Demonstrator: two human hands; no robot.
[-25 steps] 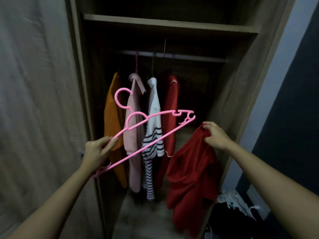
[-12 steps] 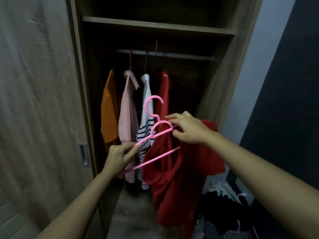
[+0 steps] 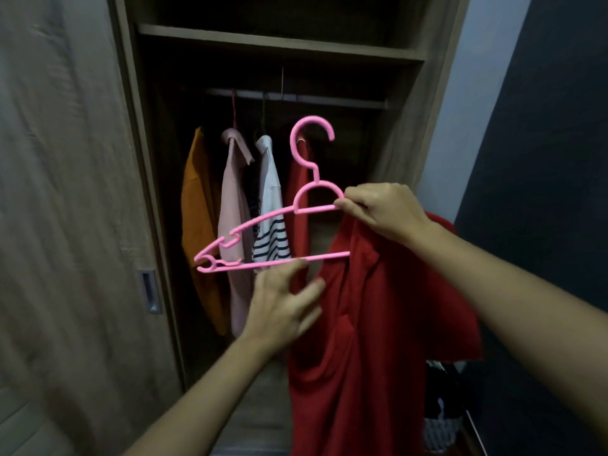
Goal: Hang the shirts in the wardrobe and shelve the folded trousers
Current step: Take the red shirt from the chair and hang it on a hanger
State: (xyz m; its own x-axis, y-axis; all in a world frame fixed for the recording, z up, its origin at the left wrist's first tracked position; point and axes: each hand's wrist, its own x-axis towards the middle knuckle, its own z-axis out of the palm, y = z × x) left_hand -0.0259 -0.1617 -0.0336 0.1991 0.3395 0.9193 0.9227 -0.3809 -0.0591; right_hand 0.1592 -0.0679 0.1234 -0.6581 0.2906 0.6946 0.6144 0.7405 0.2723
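1. Right hand: thumb and fingers are pinched on the pink hanger at its upper arm, just right of the neck loop. The hanger is held in front of the open wardrobe, hook uppermost and well below the rail.

2. Red shirt: hangs from under the right hand, in front of the wardrobe's right side. The right end of the hanger's lower bar passes into the cloth. The left end of the hanger is bare. Whether the right hand also grips the fabric cannot be told.

3. Left hand: fingers loosely extended and spread, holding nothing. The fingertips are at the lower bar and the thumb is at the shirt's left edge. The hand is blurred, so contact cannot be confirmed.

4. Rail, left to right: an orange garment, a pale pink shirt, a white shirt with dark stripes and a second red garment. All four hang toward the left end of the rail. The right end is bare.

5. A shelf spans the wardrobe above the rail.

6. A sliding door with a recessed handle stands along the left edge of the opening.

7. A heap of mixed clothes lies low beside the wardrobe's right edge, partly hidden by the red shirt.
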